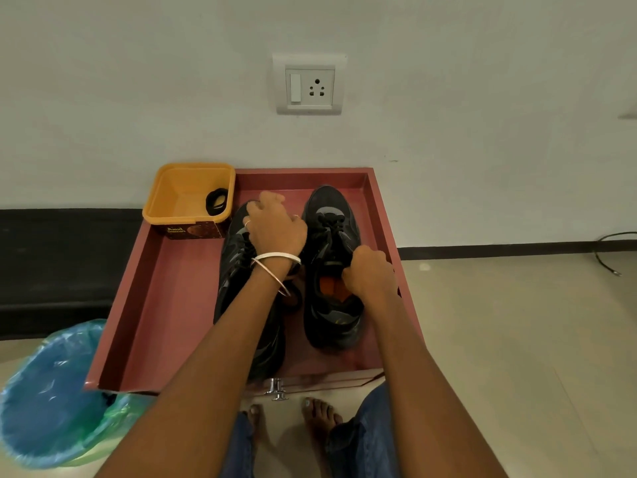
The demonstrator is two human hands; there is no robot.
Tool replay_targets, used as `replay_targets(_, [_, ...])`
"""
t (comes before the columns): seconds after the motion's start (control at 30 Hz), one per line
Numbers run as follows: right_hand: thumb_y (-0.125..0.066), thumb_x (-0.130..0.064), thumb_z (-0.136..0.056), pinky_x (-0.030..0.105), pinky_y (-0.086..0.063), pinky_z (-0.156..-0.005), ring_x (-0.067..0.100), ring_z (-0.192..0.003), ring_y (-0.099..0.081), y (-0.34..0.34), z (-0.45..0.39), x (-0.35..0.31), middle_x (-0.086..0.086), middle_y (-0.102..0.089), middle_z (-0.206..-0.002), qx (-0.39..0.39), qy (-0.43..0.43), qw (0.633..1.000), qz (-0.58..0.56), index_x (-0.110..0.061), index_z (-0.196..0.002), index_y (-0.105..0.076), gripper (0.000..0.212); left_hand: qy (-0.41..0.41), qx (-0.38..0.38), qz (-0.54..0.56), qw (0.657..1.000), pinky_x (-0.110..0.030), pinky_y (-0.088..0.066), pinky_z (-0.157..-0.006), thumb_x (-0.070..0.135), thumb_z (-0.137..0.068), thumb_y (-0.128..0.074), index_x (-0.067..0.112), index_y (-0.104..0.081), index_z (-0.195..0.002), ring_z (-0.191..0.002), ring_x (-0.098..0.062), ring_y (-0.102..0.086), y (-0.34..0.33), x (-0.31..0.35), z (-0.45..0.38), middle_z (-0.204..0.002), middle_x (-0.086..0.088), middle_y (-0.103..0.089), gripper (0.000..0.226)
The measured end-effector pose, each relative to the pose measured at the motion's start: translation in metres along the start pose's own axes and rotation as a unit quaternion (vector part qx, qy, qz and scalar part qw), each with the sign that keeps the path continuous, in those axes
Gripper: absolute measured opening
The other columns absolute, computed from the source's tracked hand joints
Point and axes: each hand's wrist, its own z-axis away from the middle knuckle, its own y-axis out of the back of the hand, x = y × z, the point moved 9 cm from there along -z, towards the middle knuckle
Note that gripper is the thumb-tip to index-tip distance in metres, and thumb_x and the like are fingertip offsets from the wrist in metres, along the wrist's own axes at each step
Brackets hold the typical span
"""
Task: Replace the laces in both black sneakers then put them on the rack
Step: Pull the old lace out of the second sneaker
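At frame centre, the left hand [275,224] curls over the left sneaker [241,288]; the right hand [368,270] grips the right sneaker [332,267] collar. A hard tug could fray laces.

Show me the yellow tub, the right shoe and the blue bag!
Tub [172,198]: head view, on its bare inner wall.
Right shoe [327,205]: head view, on its toe.
Bag [48,381]: head view, on the blue plastic lining.
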Motion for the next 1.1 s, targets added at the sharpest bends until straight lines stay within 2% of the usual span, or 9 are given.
replay_targets(0.07, [-0.054,-0.021,-0.092,0.039,-0.050,-0.077,0.031,-0.094,-0.057,0.005,-0.003,-0.005,0.016,-0.058,-0.109,0.034,0.027,0.999,-0.021,-0.006,-0.121,-0.046,0.034,-0.036,0.002,-0.090,0.995,-0.044,-0.037,-0.093,0.005,-0.079,-0.058,0.012,-0.044,-0.127,-0.114,-0.040,-0.041,0.004,0.013,0.007,-0.129,-0.017,-0.040,0.050])
replay_targets(0.13, [-0.055,-0.023,-0.091,0.047,-0.051,-0.087,0.034,-0.106,-0.055,0.013,-0.005,-0.015,0.014,-0.058,-0.113,0.082,0.079,0.992,-0.054,-0.011,-0.128,-0.045,0.041,-0.077,-0.004,-0.168,0.983,-0.047,-0.039,-0.091,0.010,-0.080,-0.058,0.015,-0.047,-0.125,-0.116,-0.037,-0.042,0.007,0.024,0.014,-0.127,-0.013,-0.043,0.047])
replay_targets(0.27, [-0.055,-0.019,-0.092,0.049,-0.042,-0.098,0.028,-0.117,-0.042,0.022,-0.005,-0.035,0.008,-0.047,-0.129,0.110,0.171,0.979,-0.033,-0.022,-0.141,-0.043,0.051,-0.111,-0.201,-0.184,0.956,-0.039,-0.051,-0.068,0.024,-0.084,-0.058,0.007,-0.063,-0.089,-0.086,-0.035,-0.063,-0.020,0.021,0.031,-0.088,-0.011,-0.064,0.019])
replay_targets(0.37, [-0.051,-0.012,-0.093,0.048,-0.043,-0.094,0.027,-0.114,-0.040,0.019,-0.008,-0.039,0.007,-0.047,-0.127,0.111,0.194,0.975,0.008,-0.023,-0.137,-0.051,0.045,-0.098,-0.279,-0.243,0.924,-0.037,-0.046,-0.066,0.031,-0.086,-0.060,0.007,-0.052,-0.093,-0.088,-0.039,-0.060,-0.045,0.005,0.050,-0.098,-0.017,-0.059,0.027])
replay_targets(0.53, [-0.056,-0.015,-0.092,0.046,-0.049,-0.090,0.027,-0.108,-0.050,0.021,-0.015,-0.037,0.007,-0.053,-0.119,0.145,0.180,0.973,0.016,-0.025,-0.128,-0.059,0.037,-0.038,-0.219,-0.217,0.951,-0.043,-0.047,-0.080,0.036,-0.091,-0.058,-0.005,-0.045,-0.122,-0.105,-0.044,-0.056,-0.053,-0.009,0.052,-0.120,-0.025,-0.051,0.053])
replay_targets(0.77, [-0.059,-0.022,-0.093,0.042,-0.053,-0.075,0.020,-0.078,-0.058,0.026,-0.014,-0.045,0.002,-0.059,-0.094,0.244,0.144,0.957,0.067,-0.019,-0.103,-0.065,0.012,-0.017,-0.145,-0.193,0.970,-0.033,-0.038,-0.066,0.030,-0.091,-0.058,-0.007,-0.045,-0.114,-0.102,-0.040,-0.059,-0.049,-0.010,0.053,-0.112,-0.020,-0.055,0.046])
replay_targets(0.93, [-0.052,-0.024,-0.096,0.028,-0.047,-0.054,0.015,-0.067,-0.055,0.028,-0.015,-0.042,-0.001,-0.061,-0.081,0.269,0.141,0.951,0.047,-0.016,-0.091,-0.066,0.016,-0.045,-0.153,-0.210,0.965,-0.034,-0.039,-0.064,0.025,-0.094,-0.052,-0.008,-0.053,-0.107,-0.098,-0.041,-0.061,-0.051,-0.007,0.054,-0.108,-0.022,-0.058,0.035])
replay_targets(1.03, [-0.055,-0.025,-0.094,0.026,-0.047,-0.055,0.013,-0.066,-0.057,0.032,-0.016,-0.030,-0.001,-0.063,-0.077,0.266,0.097,0.958,-0.046,-0.014,-0.089,-0.065,0.015,-0.066,-0.164,-0.229,0.957,-0.035,-0.041,-0.067,0.023,-0.095,-0.051,-0.008,-0.054,-0.109,-0.101,-0.041,-0.059,-0.053,-0.002,0.056,-0.111,-0.022,-0.057,0.035])
replay_targets(1.1, [-0.059,-0.022,-0.091,0.020,-0.040,-0.053,0.006,-0.063,-0.053,0.033,-0.022,-0.006,-0.002,-0.064,-0.078,0.237,0.022,0.949,-0.207,-0.011,-0.088,-0.062,0.012,-0.075,-0.168,-0.235,0.954,-0.036,-0.042,-0.067,0.024,-0.095,-0.051,-0.008,-0.055,-0.109,-0.100,-0.042,-0.059,-0.054,-0.002,0.056,-0.111,-0.021,-0.057,0.035])
